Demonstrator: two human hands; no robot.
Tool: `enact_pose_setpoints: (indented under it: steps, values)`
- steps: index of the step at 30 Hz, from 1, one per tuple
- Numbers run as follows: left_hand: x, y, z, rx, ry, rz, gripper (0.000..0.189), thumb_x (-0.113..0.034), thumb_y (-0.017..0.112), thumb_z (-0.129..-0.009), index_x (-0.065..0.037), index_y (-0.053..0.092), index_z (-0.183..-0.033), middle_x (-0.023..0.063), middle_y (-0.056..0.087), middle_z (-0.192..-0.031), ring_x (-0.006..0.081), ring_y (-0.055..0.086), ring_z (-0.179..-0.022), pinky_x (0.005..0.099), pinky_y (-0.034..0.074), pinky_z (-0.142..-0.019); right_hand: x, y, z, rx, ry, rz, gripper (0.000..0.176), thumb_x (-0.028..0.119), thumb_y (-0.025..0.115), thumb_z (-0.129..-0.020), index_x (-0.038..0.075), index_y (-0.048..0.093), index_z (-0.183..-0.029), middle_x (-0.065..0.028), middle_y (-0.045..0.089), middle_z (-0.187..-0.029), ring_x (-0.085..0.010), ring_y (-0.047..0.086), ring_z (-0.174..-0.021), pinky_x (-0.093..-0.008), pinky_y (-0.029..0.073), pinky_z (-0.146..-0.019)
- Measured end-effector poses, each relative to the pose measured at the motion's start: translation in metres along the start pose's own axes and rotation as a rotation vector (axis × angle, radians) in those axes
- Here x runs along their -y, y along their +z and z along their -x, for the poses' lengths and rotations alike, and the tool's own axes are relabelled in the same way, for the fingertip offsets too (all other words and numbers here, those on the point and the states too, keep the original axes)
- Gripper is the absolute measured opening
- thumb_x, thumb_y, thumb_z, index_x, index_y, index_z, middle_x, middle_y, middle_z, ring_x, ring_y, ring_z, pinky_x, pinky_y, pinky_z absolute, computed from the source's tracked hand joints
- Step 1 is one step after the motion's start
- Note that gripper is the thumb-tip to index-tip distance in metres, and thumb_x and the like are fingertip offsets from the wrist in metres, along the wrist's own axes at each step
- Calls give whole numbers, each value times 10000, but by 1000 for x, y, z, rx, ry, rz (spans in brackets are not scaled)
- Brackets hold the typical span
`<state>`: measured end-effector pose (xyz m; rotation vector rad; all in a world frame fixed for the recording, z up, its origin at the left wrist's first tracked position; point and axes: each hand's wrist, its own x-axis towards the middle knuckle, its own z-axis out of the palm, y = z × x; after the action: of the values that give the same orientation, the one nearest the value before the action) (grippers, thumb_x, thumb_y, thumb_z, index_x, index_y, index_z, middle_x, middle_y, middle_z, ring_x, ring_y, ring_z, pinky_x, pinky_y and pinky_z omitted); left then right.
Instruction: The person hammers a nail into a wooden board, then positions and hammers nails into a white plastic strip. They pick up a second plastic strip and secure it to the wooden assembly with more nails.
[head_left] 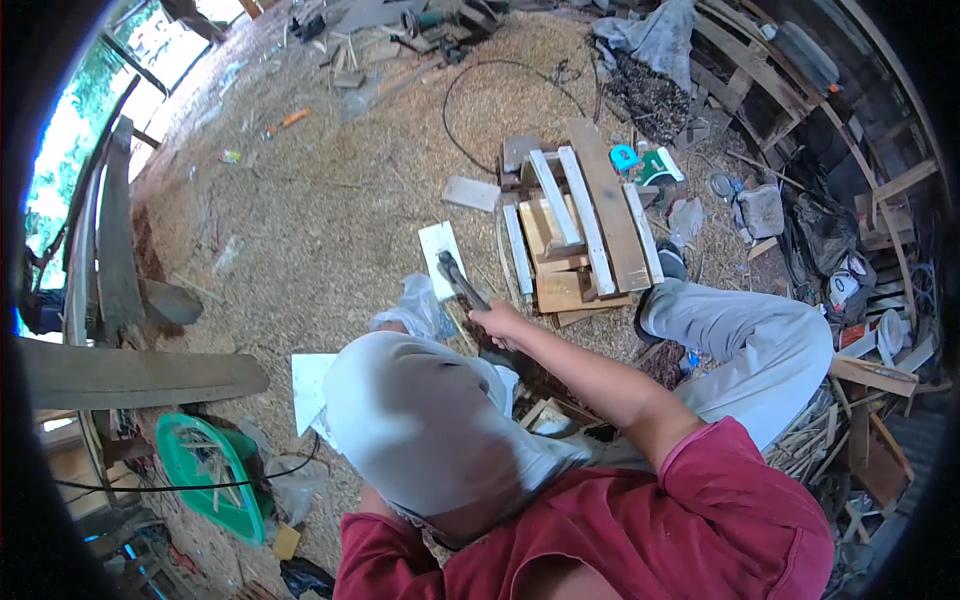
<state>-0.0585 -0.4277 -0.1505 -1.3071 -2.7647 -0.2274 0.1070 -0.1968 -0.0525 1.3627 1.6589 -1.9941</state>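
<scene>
My right hand (502,326) is wrapped round the handle of a hammer (466,283). The hammer's head overlaps the upper half of a narrow white-faced board (437,238) lying on the shavings. My left arm goes down behind the raised, pale-clothed knee (420,425), which hides the left hand. A clear plastic bag (421,304) lies just left of the hammer. Behind the knee, part of another white board (309,388) sticks out.
Wooden pieces with white edges (582,215) are stacked ahead, with a turquoise tape measure (624,157) beside them. A green basin (205,470) holds wood scraps at left. An orange-handled tool (290,120) lies farther off. My outstretched leg (745,345) borders the right side.
</scene>
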Motion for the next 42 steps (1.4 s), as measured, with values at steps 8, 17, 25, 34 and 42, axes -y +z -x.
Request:
enact_pose_setpoints:
  steps: [8,17,25,34,42]
  values:
    - [13,-73,8,60,-140,569,112,-137,687,-882,-42,741,-856,124,716,-884,288,677,-853,424,516,-786,45,-62,43,-31,-132,243,426,380,699,-935,-24,627,-1050,-88,577,-677,-212,573,-504,-410,422,-408]
    - [33,-233,-79,-249,-218,795,151,-169,786,-892,-28,738,-863,32,670,-753,117,596,-691,300,487,-645,143,-157,215,-195,-566,-42,344,352,680,-993,12,625,-991,-37,567,-683,-154,485,-414,-348,367,-382]
    - [-127,-414,-157,-244,-21,1219,208,-259,676,-1032,-53,702,-1045,3,694,-949,84,611,-846,252,483,-768,140,-222,332,-289,-840,-195,233,260,687,-997,72,583,-908,13,541,-645,-89,475,-424,-276,369,-378]
    - [-271,-479,-174,20,177,1558,155,-234,767,-980,-102,694,-1017,-17,655,-895,91,630,-853,286,535,-830,136,-262,332,-405,-916,-242,211,196,684,-978,64,573,-858,17,527,-608,-88,487,-431,-278,383,-392]
    - [-330,-396,-176,433,32,1674,123,-202,728,-1005,-101,687,-1063,3,729,-1008,83,641,-824,287,545,-853,143,-271,312,-370,-921,-487,184,183,689,-981,66,586,-881,-5,562,-623,-102,472,-390,-277,370,-385]
